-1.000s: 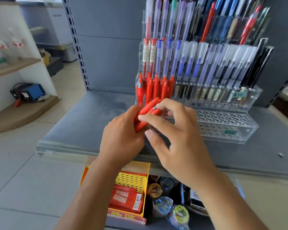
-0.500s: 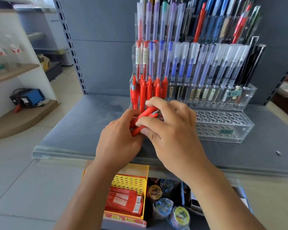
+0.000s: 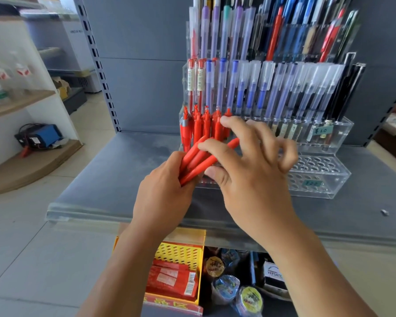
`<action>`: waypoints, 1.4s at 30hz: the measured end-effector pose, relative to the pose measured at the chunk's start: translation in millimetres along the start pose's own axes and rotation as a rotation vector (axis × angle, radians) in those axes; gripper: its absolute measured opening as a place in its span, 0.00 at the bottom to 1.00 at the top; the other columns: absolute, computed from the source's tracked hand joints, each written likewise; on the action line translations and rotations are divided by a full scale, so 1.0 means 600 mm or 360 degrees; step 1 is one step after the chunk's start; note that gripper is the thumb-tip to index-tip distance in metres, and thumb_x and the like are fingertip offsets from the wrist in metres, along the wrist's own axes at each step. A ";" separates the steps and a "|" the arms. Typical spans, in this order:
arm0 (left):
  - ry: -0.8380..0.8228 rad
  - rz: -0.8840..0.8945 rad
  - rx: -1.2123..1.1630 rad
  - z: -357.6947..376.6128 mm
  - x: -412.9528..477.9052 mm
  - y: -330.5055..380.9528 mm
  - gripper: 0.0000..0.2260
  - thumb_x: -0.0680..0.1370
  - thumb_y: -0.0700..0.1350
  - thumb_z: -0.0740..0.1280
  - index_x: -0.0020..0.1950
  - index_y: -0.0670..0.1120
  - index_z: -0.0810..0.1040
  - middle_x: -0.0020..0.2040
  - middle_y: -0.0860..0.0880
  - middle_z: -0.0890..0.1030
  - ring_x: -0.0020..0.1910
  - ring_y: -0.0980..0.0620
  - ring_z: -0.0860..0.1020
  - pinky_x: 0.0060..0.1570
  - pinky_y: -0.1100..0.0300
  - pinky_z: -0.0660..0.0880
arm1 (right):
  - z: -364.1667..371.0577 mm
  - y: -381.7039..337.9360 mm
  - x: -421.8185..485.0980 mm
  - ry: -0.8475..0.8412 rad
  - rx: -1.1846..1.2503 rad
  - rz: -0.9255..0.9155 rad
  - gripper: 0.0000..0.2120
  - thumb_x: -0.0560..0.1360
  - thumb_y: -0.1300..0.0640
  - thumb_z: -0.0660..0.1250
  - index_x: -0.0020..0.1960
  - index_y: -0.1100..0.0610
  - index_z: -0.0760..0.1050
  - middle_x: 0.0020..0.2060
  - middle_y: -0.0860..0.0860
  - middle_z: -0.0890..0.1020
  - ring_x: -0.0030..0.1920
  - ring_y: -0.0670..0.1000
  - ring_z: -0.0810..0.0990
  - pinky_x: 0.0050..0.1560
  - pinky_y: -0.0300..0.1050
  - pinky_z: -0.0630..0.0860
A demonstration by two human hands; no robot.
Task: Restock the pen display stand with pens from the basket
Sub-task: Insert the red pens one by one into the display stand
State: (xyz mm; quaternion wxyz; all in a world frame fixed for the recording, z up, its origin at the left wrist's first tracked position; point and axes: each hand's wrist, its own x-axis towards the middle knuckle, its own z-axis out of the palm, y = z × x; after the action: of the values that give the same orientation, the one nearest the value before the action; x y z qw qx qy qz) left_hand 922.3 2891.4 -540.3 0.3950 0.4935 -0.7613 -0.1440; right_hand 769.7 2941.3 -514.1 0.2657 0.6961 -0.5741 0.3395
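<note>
The left hand (image 3: 162, 197) reaches up from the lower middle, palm turned inward, with its fingers wrapped around the lower ends of a bundle of red pens (image 3: 198, 160); the pens fan up and to the right out of the fist. About four barrels can be told apart in the bundle, though the exact number is hidden by the fingers. The right hand (image 3: 256, 179) comes in from the lower right, its back to the camera, fingers spread. Its thumb and forefinger pinch one pen of the bundle near its middle, while the other fingers are loosely curled above the clear pen display stand (image 3: 325, 177). The two hands are close together, meeting at the bundle. The stand sits on a grey shelf (image 3: 114, 179) and rises in stepped tiers. Its front tier shows rows of empty round holes. In the tier behind, at the left end, a cluster of red pens (image 3: 201, 126) stands upright, roughly six or seven, just beyond the right hand's fingertips. Higher tiers hold many capped pens in blue, purple and dark colours, too crowded to count. Below the shelf edge a yellow basket (image 3: 178, 252) holds red packets.
</note>
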 end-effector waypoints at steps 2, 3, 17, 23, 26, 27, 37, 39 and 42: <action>-0.0012 0.0012 0.0005 -0.002 -0.001 0.002 0.08 0.78 0.50 0.68 0.51 0.54 0.70 0.40 0.60 0.76 0.37 0.58 0.77 0.36 0.60 0.73 | 0.008 -0.007 -0.005 0.0002 -0.0027 -0.0052 0.17 0.75 0.50 0.73 0.62 0.42 0.78 0.72 0.49 0.72 0.72 0.58 0.65 0.64 0.62 0.59; -0.0019 0.0016 -0.0005 -0.003 -0.001 0.002 0.09 0.78 0.50 0.68 0.52 0.56 0.69 0.40 0.62 0.76 0.37 0.59 0.77 0.36 0.62 0.72 | 0.013 -0.010 -0.007 0.0030 -0.0033 -0.0065 0.17 0.74 0.52 0.75 0.61 0.41 0.79 0.71 0.49 0.73 0.72 0.58 0.65 0.65 0.63 0.58; 0.0033 -0.0105 -0.0105 -0.003 -0.003 0.003 0.11 0.78 0.58 0.63 0.55 0.55 0.72 0.36 0.62 0.75 0.32 0.60 0.74 0.32 0.65 0.64 | 0.010 0.048 0.027 0.0607 0.0377 0.0214 0.10 0.84 0.58 0.60 0.57 0.58 0.79 0.51 0.41 0.81 0.58 0.44 0.78 0.59 0.54 0.61; 0.0021 -0.0113 -0.0101 -0.002 -0.003 0.003 0.12 0.78 0.59 0.63 0.58 0.55 0.72 0.41 0.61 0.77 0.36 0.58 0.76 0.35 0.62 0.69 | -0.003 0.042 0.044 0.0479 0.1228 0.0489 0.18 0.85 0.63 0.55 0.74 0.59 0.59 0.54 0.52 0.80 0.50 0.53 0.82 0.56 0.46 0.78; 0.0025 -0.0113 -0.0105 -0.002 -0.003 0.004 0.13 0.78 0.59 0.63 0.59 0.55 0.72 0.43 0.61 0.78 0.38 0.58 0.77 0.36 0.61 0.72 | -0.005 0.045 0.051 0.0464 0.1320 0.0522 0.23 0.84 0.65 0.56 0.77 0.61 0.53 0.48 0.52 0.79 0.46 0.55 0.81 0.54 0.43 0.77; 0.0025 -0.0111 -0.0104 -0.002 -0.003 0.004 0.13 0.78 0.59 0.63 0.59 0.55 0.72 0.43 0.61 0.78 0.38 0.58 0.77 0.37 0.60 0.73 | -0.005 0.046 0.053 0.0457 0.1327 0.0540 0.24 0.84 0.65 0.56 0.77 0.61 0.53 0.47 0.51 0.78 0.45 0.54 0.81 0.54 0.42 0.77; 0.0026 -0.0100 -0.0120 -0.002 -0.003 0.006 0.15 0.77 0.60 0.62 0.60 0.55 0.72 0.46 0.60 0.79 0.40 0.58 0.78 0.42 0.56 0.78 | -0.003 0.044 0.060 0.0331 0.1470 0.0652 0.35 0.80 0.70 0.59 0.79 0.49 0.48 0.56 0.58 0.74 0.46 0.52 0.83 0.53 0.41 0.79; 0.0030 -0.0097 -0.0118 -0.002 -0.003 0.006 0.15 0.77 0.60 0.62 0.60 0.55 0.72 0.45 0.60 0.79 0.40 0.58 0.78 0.41 0.56 0.78 | -0.001 0.044 0.062 0.0324 0.1488 0.0635 0.37 0.80 0.71 0.60 0.80 0.48 0.47 0.58 0.58 0.73 0.47 0.55 0.82 0.54 0.41 0.79; 0.0033 -0.0098 -0.0117 -0.002 -0.003 0.005 0.13 0.78 0.59 0.64 0.59 0.55 0.72 0.43 0.60 0.78 0.39 0.57 0.78 0.41 0.54 0.78 | 0.003 0.044 0.063 0.0294 0.1477 0.0616 0.39 0.79 0.72 0.61 0.80 0.49 0.47 0.57 0.55 0.71 0.46 0.49 0.79 0.52 0.41 0.79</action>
State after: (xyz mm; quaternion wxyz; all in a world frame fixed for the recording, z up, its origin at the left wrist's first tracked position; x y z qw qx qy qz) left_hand 921.7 2894.7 -538.5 0.4160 0.5034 -0.7359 -0.1788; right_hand 748.2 2911.2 -486.6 -0.0897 0.5888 -0.4553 0.6618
